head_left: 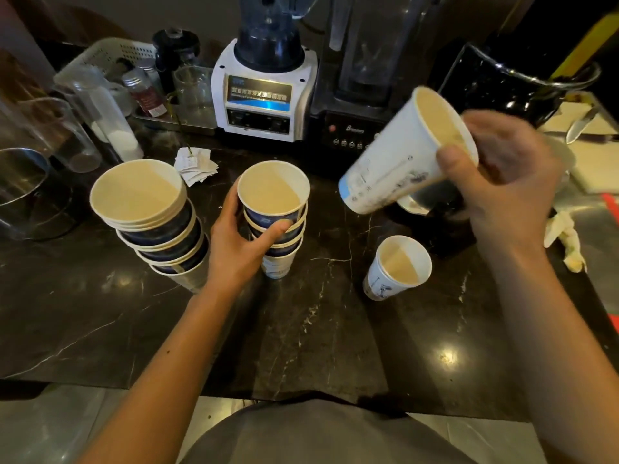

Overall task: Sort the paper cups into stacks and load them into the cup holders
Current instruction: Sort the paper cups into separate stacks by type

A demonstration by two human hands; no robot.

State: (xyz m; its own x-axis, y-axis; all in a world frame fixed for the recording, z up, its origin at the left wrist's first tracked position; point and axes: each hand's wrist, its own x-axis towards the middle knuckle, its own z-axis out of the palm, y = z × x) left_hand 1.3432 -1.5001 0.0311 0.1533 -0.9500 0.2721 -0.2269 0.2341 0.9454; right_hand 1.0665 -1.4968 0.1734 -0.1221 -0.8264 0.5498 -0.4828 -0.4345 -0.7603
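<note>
The left hand (239, 244) wraps around the middle stack of blue-banded paper cups (276, 219), thumb on the near side and fingers behind, gripping it upright on the dark marble surface (301, 346). The right hand (502, 185), blurred, holds a tall white paper cup (402, 152) by its rim, thumb outside and fingers at the mouth; the cup is lifted off the surface and tilted, its base pointing down towards the middle stack. Left of that stack, just beside the left wrist, stands a wider leaning stack of cups (157, 222). Right of the middle stack and nearer the person, a single white cup (397, 267) stands alone. Behind the middle stack sits a white blender (264, 85), with crumpled receipts (196, 165) between them.
</note>
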